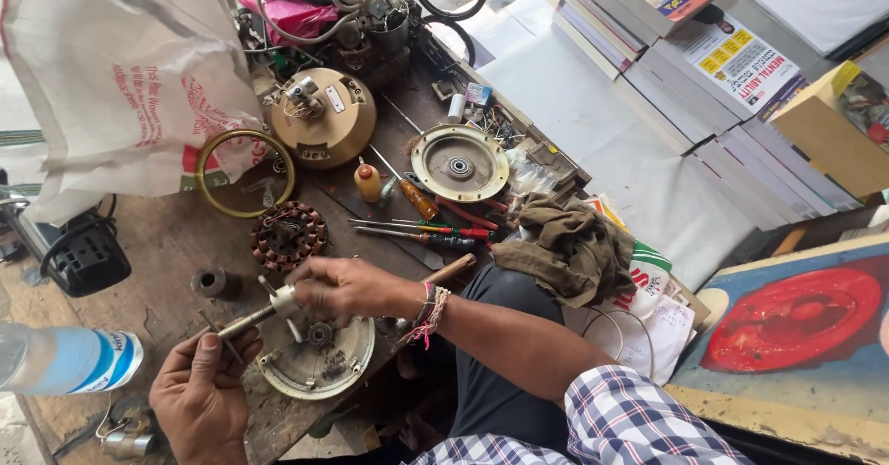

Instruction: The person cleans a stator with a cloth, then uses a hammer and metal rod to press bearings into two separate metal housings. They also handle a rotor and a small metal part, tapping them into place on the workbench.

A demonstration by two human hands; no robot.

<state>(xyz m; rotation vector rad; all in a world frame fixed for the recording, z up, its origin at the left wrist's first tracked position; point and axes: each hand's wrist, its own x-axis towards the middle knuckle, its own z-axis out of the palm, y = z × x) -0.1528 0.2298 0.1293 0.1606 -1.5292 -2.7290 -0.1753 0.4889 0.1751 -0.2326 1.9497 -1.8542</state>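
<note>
Now shaft (pixel 248 318) axis L-low to R-high

We hold a slim metal shaft (pixel 248 319) nearly level, its thicker pale end at three o'clock, its thin end at nine. Just beneath, at five o'clock, a round cream motor cover (pixel 319 365) lies flat, gear inside.

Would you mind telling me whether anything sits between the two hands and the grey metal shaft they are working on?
Nothing visible does. The left hand grips the lower end of the grey metal shaft, and the right hand closes over its upper end, above the round cream metal cover plate.
</note>
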